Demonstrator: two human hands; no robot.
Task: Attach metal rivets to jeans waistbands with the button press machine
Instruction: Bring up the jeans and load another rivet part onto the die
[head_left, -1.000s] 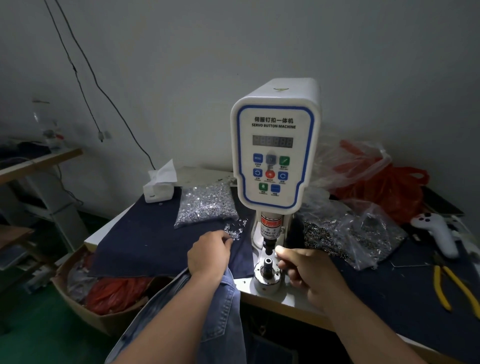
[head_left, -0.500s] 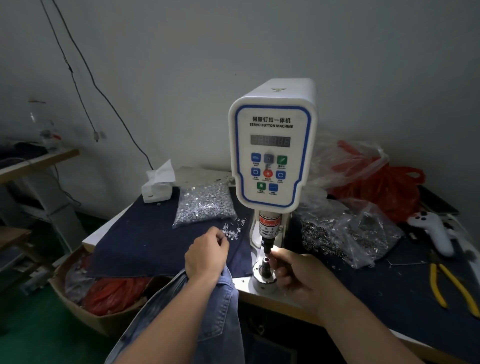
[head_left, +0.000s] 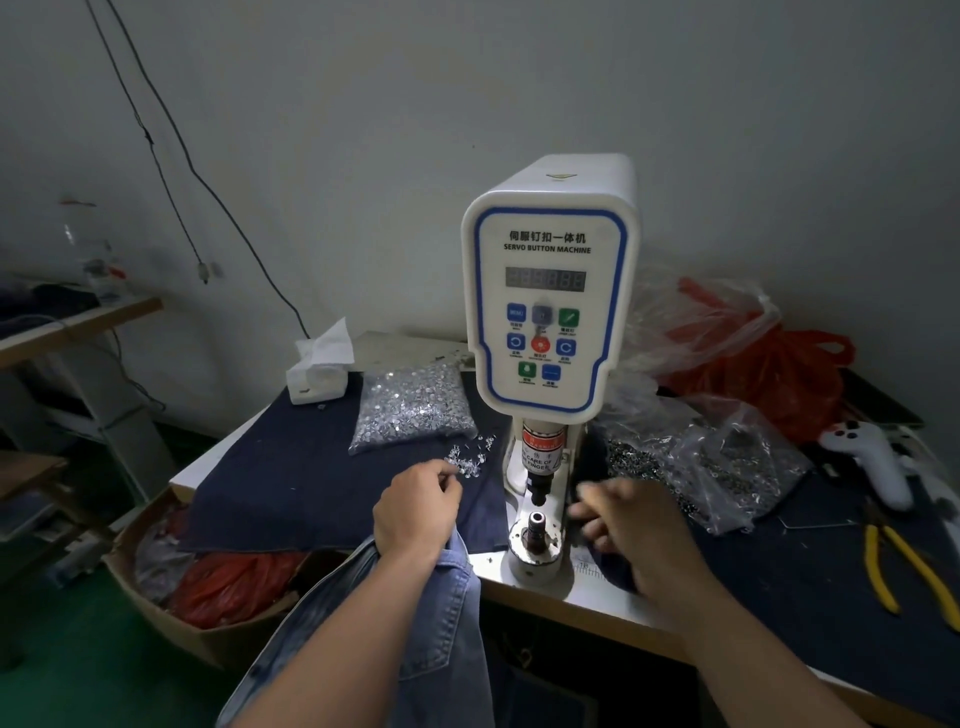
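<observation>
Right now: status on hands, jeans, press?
Left hand at loose rivets, jeans draped on forearm. Right hand blurred beside lower die. Die gap clear.

Gap at die open — rivet bags flank press.

Left hand grips jeans; loose rivets just beyond; button press machine right; right hand beyond machine.

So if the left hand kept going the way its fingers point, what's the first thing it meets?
Probably the loose rivets scattered just beyond the left hand; behind them lies the clear bag of rivets. Depth is uncertain.
</observation>
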